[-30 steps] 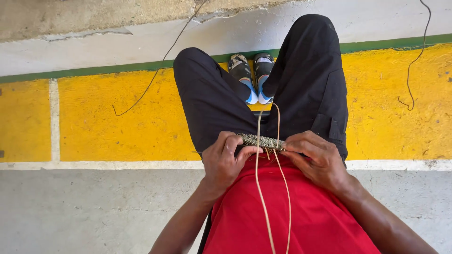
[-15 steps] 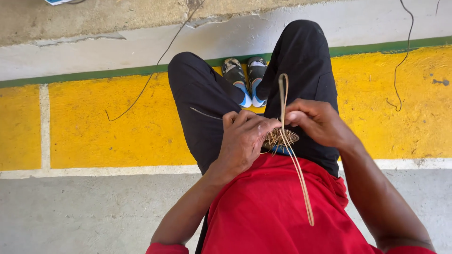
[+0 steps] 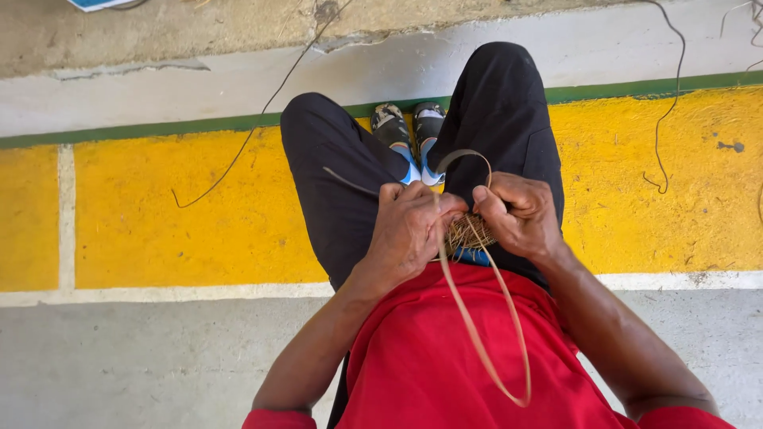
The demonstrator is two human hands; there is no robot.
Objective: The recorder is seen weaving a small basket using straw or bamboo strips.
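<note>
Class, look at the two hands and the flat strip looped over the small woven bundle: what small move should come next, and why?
Probably draw the slack through: the strip hangs in a long loose loop over the red shirt, while both the left hand and the right hand pinch the woven bundle.

Looks like an outdoor spot, some painted concrete step or curb. A yellow painted band (image 3: 159, 214) edged by a green stripe (image 3: 143, 131) and white lines is seen, with rough grey concrete (image 3: 143, 357) and stray wires (image 3: 664, 119) scattered about.
</note>
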